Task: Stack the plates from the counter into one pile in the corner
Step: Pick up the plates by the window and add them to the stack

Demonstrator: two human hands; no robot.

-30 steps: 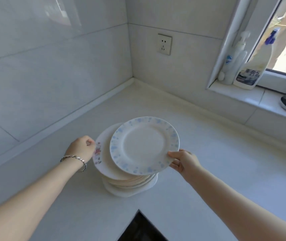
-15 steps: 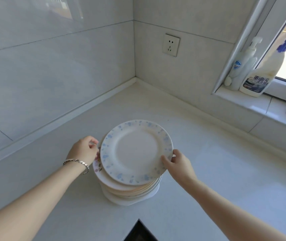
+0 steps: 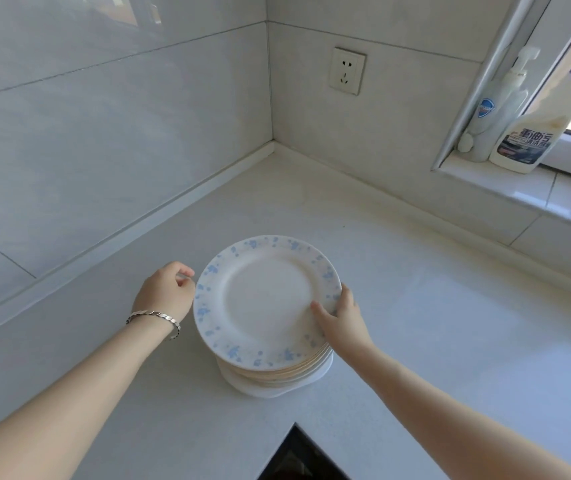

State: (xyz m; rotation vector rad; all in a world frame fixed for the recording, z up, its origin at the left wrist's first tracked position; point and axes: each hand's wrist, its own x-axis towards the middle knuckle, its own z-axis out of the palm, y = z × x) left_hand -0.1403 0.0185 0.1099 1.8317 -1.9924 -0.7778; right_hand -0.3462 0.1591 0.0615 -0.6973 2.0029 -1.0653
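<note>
- Head view: a pile of plates (image 3: 275,374) stands on a smooth, pale stone-like counter (image 3: 433,323), out from the corner where two glossy grey-white tiled walls meet.
- The top plate (image 3: 266,301) is round, glazed white, with a flat centre and a broad rim dappled in soft blue flecks. It lies level on the pile.
- Beneath it show the stacked edges of several cream-coloured plates, and at the bottom a wider white piece with a squarer outline.
- The right hand (image 3: 341,318) grips the top plate at its right rim: the thumb lies across the upper face, the other fingers curl under the edge.
- The left hand (image 3: 166,294) rests against the pile's left side, fingers loosely curled; whether it pinches a rim or only touches it cannot be told.
- A silver link bracelet (image 3: 154,317) circles the left wrist. Both forearms are bare.
- A square ivory wall socket (image 3: 347,71) sits on the right-hand wall.
- On the tiled window sill (image 3: 506,188) stand a white pump bottle (image 3: 495,112) and, just beside it, a white spray bottle (image 3: 537,123) with a blue trigger and a printed label.
- A dark cut-out corner (image 3: 299,459) shows at the counter's near edge.
</note>
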